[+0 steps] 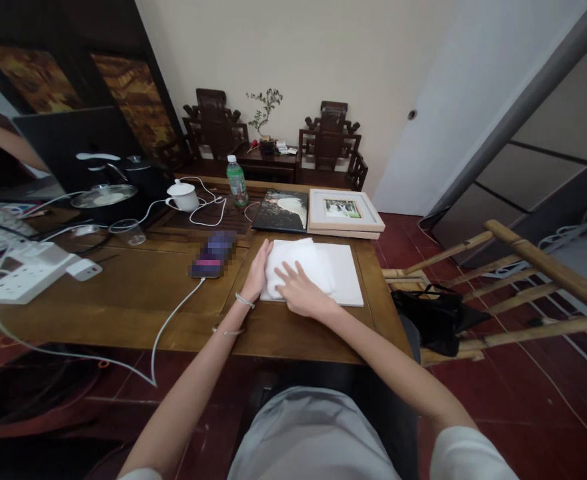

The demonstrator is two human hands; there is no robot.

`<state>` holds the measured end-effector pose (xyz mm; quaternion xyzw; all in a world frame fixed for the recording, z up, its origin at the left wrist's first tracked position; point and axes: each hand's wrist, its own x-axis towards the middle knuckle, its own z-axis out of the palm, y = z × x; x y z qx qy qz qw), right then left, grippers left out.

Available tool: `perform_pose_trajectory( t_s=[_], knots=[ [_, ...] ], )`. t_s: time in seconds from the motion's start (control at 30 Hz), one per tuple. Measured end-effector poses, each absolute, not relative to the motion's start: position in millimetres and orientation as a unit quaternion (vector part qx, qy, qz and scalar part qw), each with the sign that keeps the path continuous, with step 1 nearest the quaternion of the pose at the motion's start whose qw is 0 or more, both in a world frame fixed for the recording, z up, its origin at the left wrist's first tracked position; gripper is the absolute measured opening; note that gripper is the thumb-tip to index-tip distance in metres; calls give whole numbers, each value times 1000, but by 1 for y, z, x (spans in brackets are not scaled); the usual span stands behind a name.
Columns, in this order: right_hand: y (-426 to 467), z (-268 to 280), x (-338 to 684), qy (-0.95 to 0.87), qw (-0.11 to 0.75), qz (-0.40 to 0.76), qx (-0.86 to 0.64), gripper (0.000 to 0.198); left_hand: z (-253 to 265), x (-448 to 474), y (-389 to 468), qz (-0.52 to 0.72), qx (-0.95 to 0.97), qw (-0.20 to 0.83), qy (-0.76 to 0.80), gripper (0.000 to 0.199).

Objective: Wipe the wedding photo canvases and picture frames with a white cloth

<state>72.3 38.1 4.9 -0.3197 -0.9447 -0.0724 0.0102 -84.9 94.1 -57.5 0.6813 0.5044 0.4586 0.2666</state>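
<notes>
A bunched white cloth lies on a flat white board near the table's front edge. My right hand rests on top of the cloth, its fingers spread and pressed into the fabric. Along the board's left edge stands my left hand, on its side with the fingers stretched out. It touches the board's edge or the cloth there; which one I cannot tell. Part of the board is hidden under the cloth and my right hand.
Behind the board lie a dark picture panel and stacked light wooden frames. To the left are a phone on a charging cable, a green bottle, a lidded white cup, a clear plastic cup and a power strip.
</notes>
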Motion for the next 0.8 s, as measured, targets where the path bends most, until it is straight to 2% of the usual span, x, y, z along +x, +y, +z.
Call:
perform_pose_trajectory(
  t_s=[0.13,0.23,0.5,0.8],
  knots=[
    [8,21,88,-964,-2,-30,-264,32,-53,-81,90,465,667,274,514,60],
    [8,31,99,-950,-20,-5,-311,31,-56,-75,87,413,706,247,519,58],
    [88,32,90,-869,-15,-1,-494,34,-71,-76,92,353,781,179,483,51],
    [137,37,45,-882,12,36,-470,31,-69,-78,93,358,801,152,456,44]
  ],
)
